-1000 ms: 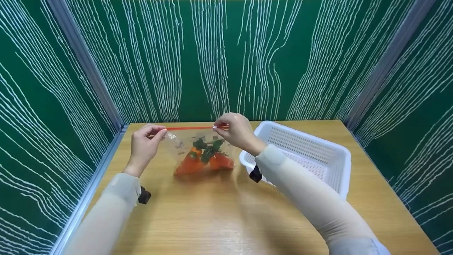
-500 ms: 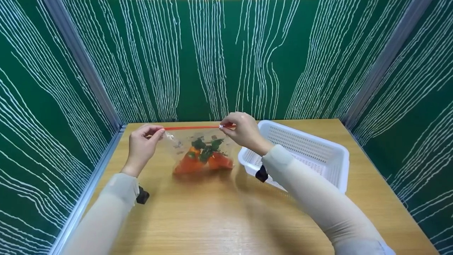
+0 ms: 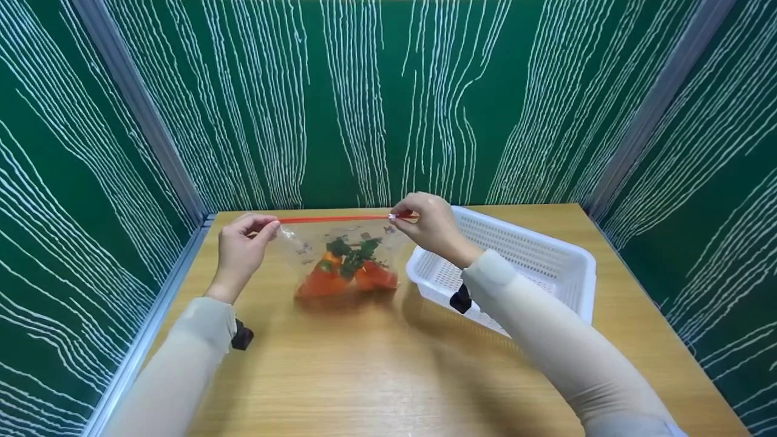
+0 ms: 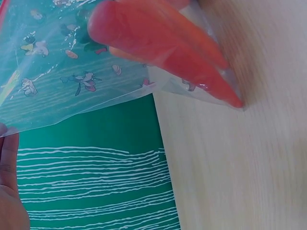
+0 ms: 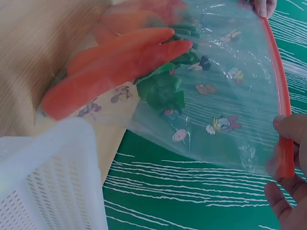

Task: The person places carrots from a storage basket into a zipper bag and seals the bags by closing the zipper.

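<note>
A clear zip bag [image 3: 298,244] printed with small cartoon figures stands stretched along its red zip strip [image 3: 340,219]. Inside lie long, tapered orange-red vegetables [image 5: 115,69] and green leaves [image 5: 160,91], low in the bag and close to the tabletop. My left hand [image 3: 241,252] pinches the top left corner between thumb and fingertips. At the opposite end, my right hand [image 3: 432,227] pinches the strip at a small whitish slider [image 3: 391,216]. The right wrist view shows thumb and fingers on either side of the strip's end.
A white perforated plastic basket [image 3: 561,252] stands to the right of the bag, partly behind my right forearm. Green walls [image 3: 346,103] with white wavy lines enclose the wooden table [image 3: 364,376] at the back and sides.
My right hand has slid rightward along the red strip with the slider, toward the bag's right end. The left hand holds its corner almost still, and the bag stays in place.
</note>
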Demonstrator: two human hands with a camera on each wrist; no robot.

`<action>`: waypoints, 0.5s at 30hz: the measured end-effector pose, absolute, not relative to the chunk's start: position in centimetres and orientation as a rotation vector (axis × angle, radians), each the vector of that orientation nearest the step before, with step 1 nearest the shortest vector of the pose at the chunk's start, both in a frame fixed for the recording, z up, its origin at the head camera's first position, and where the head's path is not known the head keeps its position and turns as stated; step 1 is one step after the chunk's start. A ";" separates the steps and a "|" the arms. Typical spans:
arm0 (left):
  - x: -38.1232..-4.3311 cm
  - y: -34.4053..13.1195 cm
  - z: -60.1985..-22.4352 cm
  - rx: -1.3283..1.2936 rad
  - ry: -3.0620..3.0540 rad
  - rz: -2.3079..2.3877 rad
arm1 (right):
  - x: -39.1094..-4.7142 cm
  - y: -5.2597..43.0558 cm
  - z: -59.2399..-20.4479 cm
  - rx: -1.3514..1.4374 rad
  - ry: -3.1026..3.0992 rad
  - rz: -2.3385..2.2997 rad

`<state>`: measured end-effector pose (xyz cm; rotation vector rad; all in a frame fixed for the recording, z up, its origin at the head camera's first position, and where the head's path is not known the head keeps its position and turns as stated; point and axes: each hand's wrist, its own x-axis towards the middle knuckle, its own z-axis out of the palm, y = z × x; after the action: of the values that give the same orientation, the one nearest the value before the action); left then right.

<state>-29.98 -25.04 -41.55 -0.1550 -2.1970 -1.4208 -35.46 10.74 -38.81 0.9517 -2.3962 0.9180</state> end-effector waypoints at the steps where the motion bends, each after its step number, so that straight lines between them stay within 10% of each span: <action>1: -30.0 -25.0 -41.5 -0.154 -2.197 -1.422 | -35.4 10.9 -38.8 0.948 -2.402 0.923; 15: -30.0 -25.1 -41.5 -0.132 -2.244 -1.397 | -35.3 12.6 -39.0 0.948 -2.384 0.937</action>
<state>-29.97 -25.11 -41.53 -0.1316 -2.2435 -1.3965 -35.28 12.59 -39.01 0.9485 -2.3838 0.9369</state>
